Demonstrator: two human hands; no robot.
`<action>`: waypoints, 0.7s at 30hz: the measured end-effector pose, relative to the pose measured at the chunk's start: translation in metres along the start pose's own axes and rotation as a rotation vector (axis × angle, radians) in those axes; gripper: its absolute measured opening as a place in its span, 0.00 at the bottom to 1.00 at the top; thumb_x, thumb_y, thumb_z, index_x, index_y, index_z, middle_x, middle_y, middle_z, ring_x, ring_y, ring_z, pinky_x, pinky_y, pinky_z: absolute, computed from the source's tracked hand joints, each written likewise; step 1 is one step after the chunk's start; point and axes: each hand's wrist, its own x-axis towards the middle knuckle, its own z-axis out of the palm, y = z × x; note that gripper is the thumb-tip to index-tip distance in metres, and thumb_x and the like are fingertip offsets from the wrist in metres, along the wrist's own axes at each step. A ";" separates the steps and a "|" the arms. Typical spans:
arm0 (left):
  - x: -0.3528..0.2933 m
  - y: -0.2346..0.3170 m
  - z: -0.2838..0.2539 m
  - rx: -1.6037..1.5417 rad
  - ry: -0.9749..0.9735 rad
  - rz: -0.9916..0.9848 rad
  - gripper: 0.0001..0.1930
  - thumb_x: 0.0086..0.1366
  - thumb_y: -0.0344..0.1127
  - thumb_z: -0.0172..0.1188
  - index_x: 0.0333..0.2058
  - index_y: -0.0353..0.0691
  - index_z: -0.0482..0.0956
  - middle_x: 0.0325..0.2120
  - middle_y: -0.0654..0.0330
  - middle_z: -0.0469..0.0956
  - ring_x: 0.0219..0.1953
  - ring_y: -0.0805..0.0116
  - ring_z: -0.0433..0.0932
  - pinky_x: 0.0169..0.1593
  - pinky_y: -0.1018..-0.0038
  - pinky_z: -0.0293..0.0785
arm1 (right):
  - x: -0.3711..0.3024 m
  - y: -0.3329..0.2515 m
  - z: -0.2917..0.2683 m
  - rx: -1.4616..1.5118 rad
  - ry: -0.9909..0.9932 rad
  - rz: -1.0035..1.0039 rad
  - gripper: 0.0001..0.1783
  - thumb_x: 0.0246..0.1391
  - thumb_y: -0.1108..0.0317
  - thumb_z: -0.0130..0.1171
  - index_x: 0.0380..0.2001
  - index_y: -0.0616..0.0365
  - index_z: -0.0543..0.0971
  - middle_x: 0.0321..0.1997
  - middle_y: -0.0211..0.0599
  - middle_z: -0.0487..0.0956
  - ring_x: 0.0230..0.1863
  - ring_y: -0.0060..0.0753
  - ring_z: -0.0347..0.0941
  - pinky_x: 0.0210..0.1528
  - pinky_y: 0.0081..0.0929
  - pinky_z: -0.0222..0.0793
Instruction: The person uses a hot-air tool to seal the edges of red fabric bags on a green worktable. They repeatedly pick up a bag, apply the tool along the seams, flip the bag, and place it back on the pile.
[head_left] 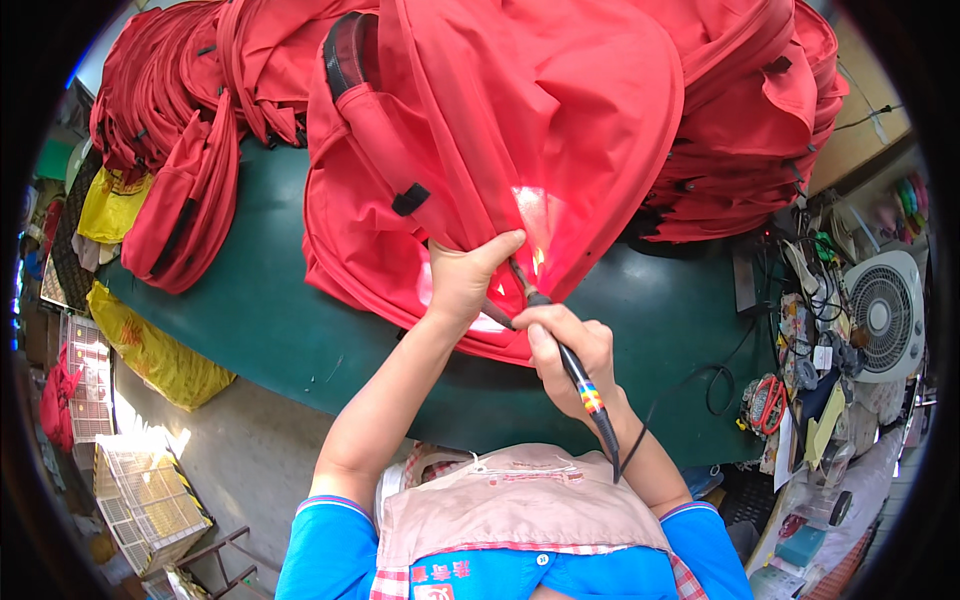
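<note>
A large red backpack lies on the green table in front of me, its fabric bunched near the front edge. My left hand is closed on the backpack's fabric, the thumb lying along the top. In my right hand is a black soldering iron with bright coloured bands and a cord trailing from its rear end. Its thin tip points up and left at the red cloth, close by my left thumb; whether it touches cannot be told. Between my hands a dark strap end sticks out. A black buckle sits on the backpack's strap.
Stacks of red bags stand at the back left, and another pile at the right. The iron's cord crosses the green table toward clutter with red-handled scissors and a white fan. Yellow bags hang off the left edge.
</note>
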 end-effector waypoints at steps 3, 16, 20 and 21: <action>-0.008 0.005 0.008 0.028 0.011 0.028 0.20 0.59 0.26 0.73 0.49 0.36 0.77 0.39 0.62 0.83 0.39 0.71 0.83 0.45 0.73 0.81 | 0.012 -0.007 0.001 0.101 0.042 0.068 0.05 0.62 0.76 0.55 0.35 0.63 0.80 0.20 0.42 0.78 0.16 0.32 0.76 0.22 0.27 0.70; -0.065 0.049 -0.074 0.074 -0.127 -0.295 0.42 0.48 0.26 0.80 0.62 0.34 0.70 0.57 0.56 0.77 0.60 0.61 0.76 0.65 0.63 0.72 | 0.247 -0.048 -0.073 -0.232 -0.155 -0.406 0.18 0.58 0.68 0.67 0.48 0.60 0.75 0.37 0.39 0.82 0.36 0.33 0.80 0.40 0.28 0.76; -0.100 0.087 -0.104 0.279 -0.375 -0.334 0.55 0.35 0.30 0.87 0.65 0.35 0.68 0.62 0.57 0.73 0.65 0.61 0.71 0.68 0.62 0.66 | 0.330 -0.033 -0.023 -0.307 -0.356 -0.586 0.24 0.50 0.76 0.70 0.49 0.55 0.74 0.42 0.41 0.79 0.44 0.42 0.78 0.49 0.33 0.74; -0.104 0.096 -0.108 0.319 -0.442 -0.345 0.57 0.33 0.30 0.88 0.66 0.36 0.67 0.63 0.57 0.72 0.65 0.62 0.70 0.68 0.63 0.65 | 0.337 -0.032 -0.011 -0.290 -0.375 -0.614 0.24 0.49 0.78 0.69 0.49 0.56 0.73 0.43 0.41 0.78 0.45 0.42 0.78 0.50 0.34 0.73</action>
